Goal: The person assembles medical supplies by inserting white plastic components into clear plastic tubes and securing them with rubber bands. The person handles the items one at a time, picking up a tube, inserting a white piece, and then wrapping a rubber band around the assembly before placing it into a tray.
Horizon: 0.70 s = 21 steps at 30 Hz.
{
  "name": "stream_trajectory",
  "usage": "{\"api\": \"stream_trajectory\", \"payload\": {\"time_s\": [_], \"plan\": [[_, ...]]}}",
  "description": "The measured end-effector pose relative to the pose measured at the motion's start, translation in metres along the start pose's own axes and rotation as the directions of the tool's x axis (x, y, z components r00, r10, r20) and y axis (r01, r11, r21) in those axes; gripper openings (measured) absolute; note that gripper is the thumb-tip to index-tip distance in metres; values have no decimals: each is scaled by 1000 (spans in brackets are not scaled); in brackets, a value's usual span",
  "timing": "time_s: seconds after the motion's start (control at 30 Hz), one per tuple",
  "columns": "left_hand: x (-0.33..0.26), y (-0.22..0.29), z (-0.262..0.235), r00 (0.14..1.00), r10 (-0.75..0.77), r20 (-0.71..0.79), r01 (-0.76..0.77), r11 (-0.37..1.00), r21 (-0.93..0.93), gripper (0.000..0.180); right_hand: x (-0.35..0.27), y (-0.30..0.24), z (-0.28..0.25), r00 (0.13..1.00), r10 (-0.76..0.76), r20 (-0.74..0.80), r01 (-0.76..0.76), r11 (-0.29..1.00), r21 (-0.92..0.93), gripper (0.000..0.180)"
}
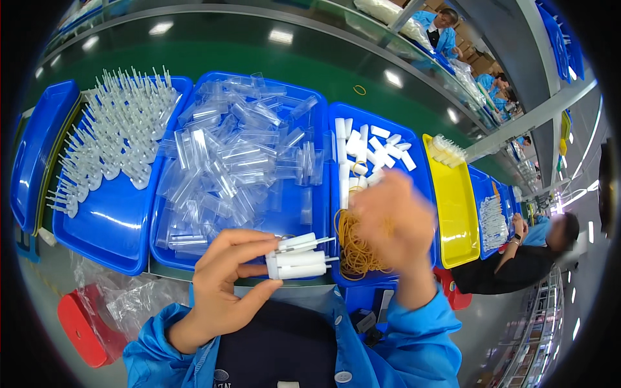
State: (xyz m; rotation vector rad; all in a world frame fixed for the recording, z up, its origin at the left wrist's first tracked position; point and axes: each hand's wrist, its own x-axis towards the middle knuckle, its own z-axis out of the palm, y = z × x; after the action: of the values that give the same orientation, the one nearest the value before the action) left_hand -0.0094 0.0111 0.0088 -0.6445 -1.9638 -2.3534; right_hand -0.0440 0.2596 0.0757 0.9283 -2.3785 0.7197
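Left grip (223,292) pinches white-tube cluster (301,264), left of rubber bands (351,249); right grip (398,223) over bands, blurred, closure unreadable. Likely band pickup; next move needs steady cluster.

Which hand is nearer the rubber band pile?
Right: the blurred right hand overlaps the rubber band pile in view; the left hand holds a white assembly to the pile's left.

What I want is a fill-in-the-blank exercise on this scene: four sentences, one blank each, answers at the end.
1. The held tubes in the left hand are coloured ____.
2. The rubber bands share a tray with loose tubes, and that tray is ____.
3. The clear plastic pieces lie to the ____ of the rubber bands.
4. The next tray right of the rubber bands' own is ____.
Answers: white; blue; left; yellow.
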Motion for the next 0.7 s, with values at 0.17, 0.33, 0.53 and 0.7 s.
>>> {"api": "stream_trajectory", "payload": {"time_s": [0.17, 0.33, 0.53, 0.7], "plan": [[5, -2, -1, 998, 53, 29, -48, 989, -141, 36, -59, 156, -49, 810, 545, -216, -584, 716, -384, 25], [2, -11, -6, 994, 108, 11, -107, 990, -89, 38, -80, 182, -46, 721, 692, -29, -574, 574, -584, 17], [0, -8, -4, 996, 93, -12, -94, 992, -81, 44, -71, 152, -26, 829, 559, -15, -498, 727, -473, 15], [0, -5, -6, 993, 116, 5, -115, 990, -81, 46, -64, 133, -33, 786, 588, -191, -615, 712, -338, 13]]}}
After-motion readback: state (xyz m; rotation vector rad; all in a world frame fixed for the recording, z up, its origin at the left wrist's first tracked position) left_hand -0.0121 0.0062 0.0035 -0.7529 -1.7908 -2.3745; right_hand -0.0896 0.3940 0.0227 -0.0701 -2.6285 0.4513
